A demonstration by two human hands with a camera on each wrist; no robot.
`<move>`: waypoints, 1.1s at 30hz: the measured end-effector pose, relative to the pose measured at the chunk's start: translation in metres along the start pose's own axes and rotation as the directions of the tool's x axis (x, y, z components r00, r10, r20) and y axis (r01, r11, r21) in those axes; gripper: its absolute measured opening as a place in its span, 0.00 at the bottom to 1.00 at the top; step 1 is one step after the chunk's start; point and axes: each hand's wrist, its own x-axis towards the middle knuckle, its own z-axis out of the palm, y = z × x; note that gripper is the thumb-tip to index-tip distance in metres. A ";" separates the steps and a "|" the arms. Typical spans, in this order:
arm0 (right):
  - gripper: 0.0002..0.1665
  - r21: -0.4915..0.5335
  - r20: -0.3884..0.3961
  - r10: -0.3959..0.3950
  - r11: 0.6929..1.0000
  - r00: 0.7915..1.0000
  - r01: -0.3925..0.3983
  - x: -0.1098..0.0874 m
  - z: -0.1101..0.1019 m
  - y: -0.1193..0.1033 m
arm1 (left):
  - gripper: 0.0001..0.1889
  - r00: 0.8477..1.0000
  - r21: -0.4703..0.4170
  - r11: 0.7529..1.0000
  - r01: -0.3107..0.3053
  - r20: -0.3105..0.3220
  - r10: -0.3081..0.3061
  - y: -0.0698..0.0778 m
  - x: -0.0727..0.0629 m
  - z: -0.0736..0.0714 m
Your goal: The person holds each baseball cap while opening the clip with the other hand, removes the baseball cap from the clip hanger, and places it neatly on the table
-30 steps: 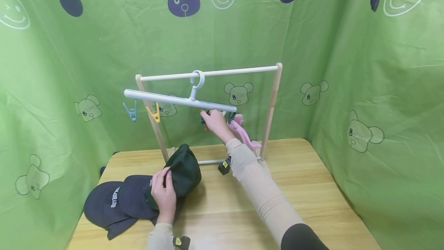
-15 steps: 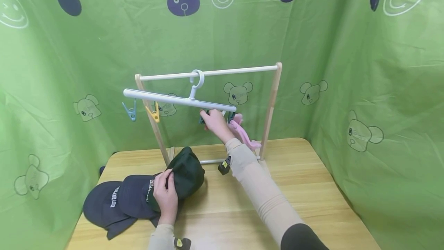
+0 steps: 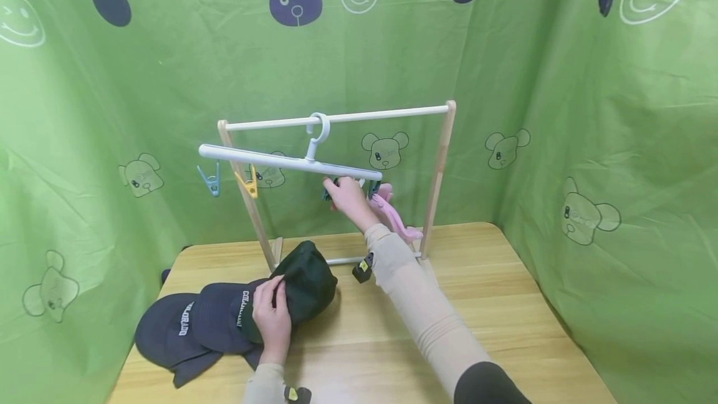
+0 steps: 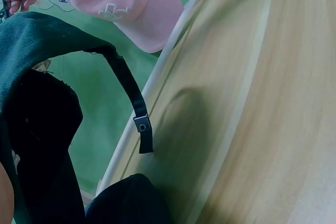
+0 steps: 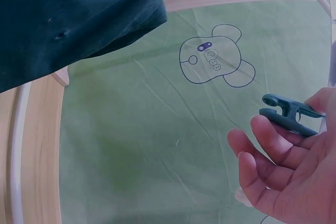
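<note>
Under the tilted white clip hanger (image 3: 263,159), hooked over the rack's top rail (image 3: 387,115), it's two hands at work! The right hand (image 3: 349,198) has a dark green clip (image 5: 289,115) pinched between thumb and fingers, its mouth looking slightly parted, nothing between its ends. Down below, the left hand (image 3: 273,320) grips a dark green cap (image 3: 308,282) by its edge, just above the wooden table (image 3: 505,304), strap (image 4: 128,85) dangling. Cap and clip are clearly apart, so that pairing isn't made yet.

One on the board, by my reckoning: the pink cap (image 3: 394,216) hangs at the hanger's low end from another dark green clip (image 3: 374,189). Over at the high end, the blue clip (image 3: 212,184) and yellow clip (image 3: 250,184) hold nothing. And look at the left of the table: at least two navy caps, a front one (image 3: 159,329) overlapped by a second (image 3: 219,317), both unhung. I'd call it early: one up, one in hand, those navy ones probably left to do.
</note>
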 end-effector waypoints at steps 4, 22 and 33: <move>0.25 -0.004 -0.001 -0.004 1.000 1.000 0.004 -0.001 0.000 0.000 | 0.08 1.000 0.014 1.000 0.012 0.021 -0.012 -0.001 -0.003 0.001; 0.25 0.006 0.008 -0.021 1.000 1.000 0.021 -0.003 -0.002 0.001 | 0.09 0.997 0.020 0.999 -0.026 0.070 0.025 -0.005 -0.014 0.006; 0.25 -0.006 -0.008 -0.018 1.000 1.000 0.018 -0.001 0.000 0.002 | 0.10 0.994 0.025 0.998 -0.055 0.093 0.052 -0.012 -0.021 0.008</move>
